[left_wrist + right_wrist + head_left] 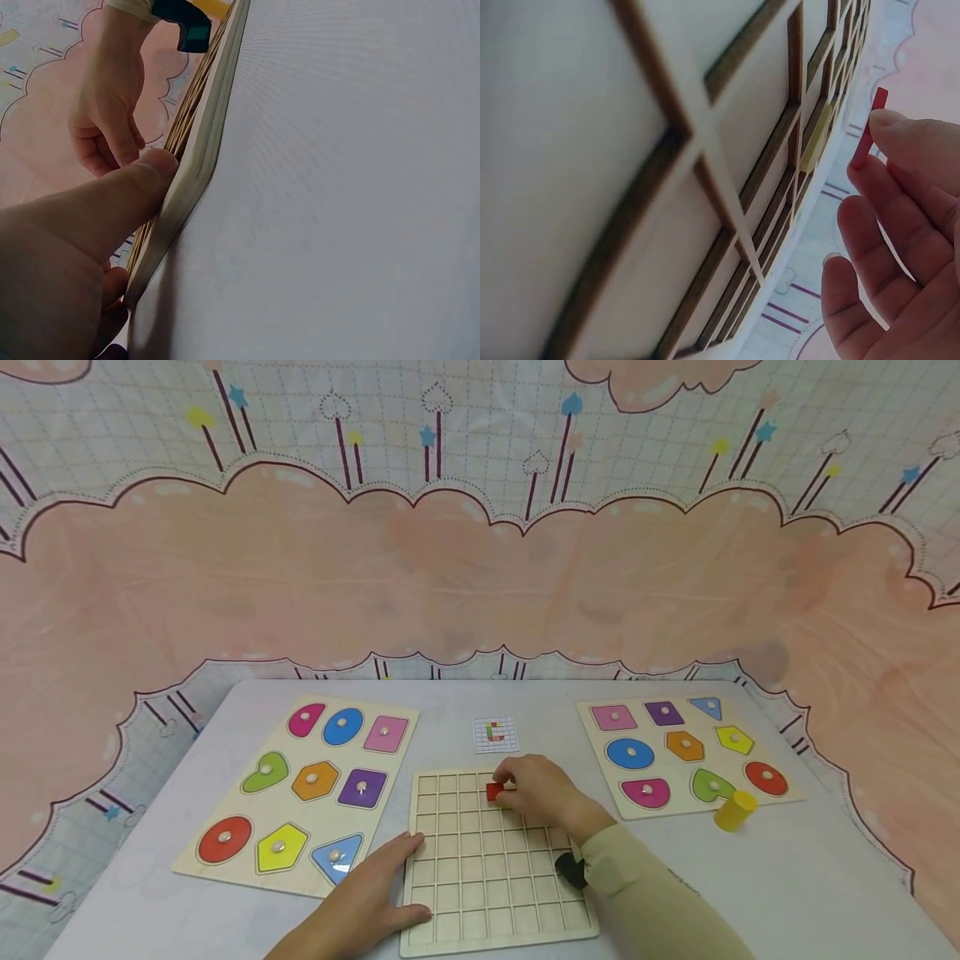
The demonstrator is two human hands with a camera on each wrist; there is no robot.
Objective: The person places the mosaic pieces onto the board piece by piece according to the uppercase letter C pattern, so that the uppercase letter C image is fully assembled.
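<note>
a wrinkly cloth (480, 460) stands on the far, left and right sides of the white counter (832, 885). it has a big pink cloud (480, 585) with dark edges, and blue stars (237, 396) on sticks above. the counter's far corners are round.

From here, the right hand (542, 789) hides the upper-right corner of the grid board (471, 845); the sleeve (652, 885) leaves the frame, lower right.
</note>
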